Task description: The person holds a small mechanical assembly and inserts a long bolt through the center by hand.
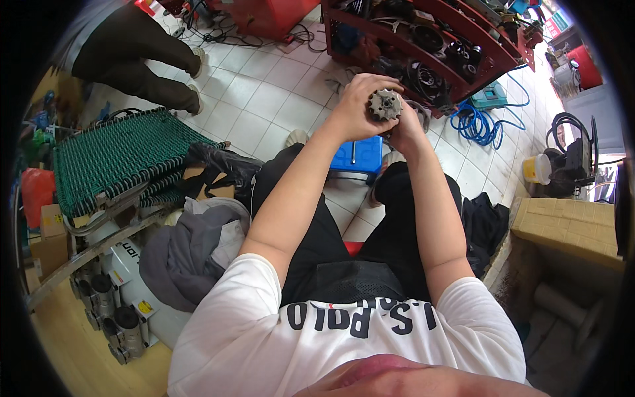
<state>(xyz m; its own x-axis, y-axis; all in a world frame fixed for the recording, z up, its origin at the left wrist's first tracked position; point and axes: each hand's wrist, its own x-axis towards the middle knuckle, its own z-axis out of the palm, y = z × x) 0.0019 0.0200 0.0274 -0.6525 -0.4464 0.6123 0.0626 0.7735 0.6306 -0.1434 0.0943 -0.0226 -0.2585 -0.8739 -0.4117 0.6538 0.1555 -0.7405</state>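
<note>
Out in front of my knees, both hands are raised around a grey metal gear part (385, 106) with a toothed round end turned up toward me. My left hand (360, 106) wraps it from the left, its fingers reaching over the far side. On the right, my right hand (409, 127) closes on it lower down, with most of its fingers hidden behind the part. Below the hands, a blue-topped box (367, 159) stands on the floor between my feet, and a thin metal rod (353, 153) lies on its top.
A red tool cart (337, 40) loaded with parts stands ahead. Right of it are a coiled blue hose (471, 126) and a white bucket (536, 169). At left, a green woven folding chair (119, 155) holds bags. Beyond it stands another person (135, 59). A carton (562, 225) sits at right.
</note>
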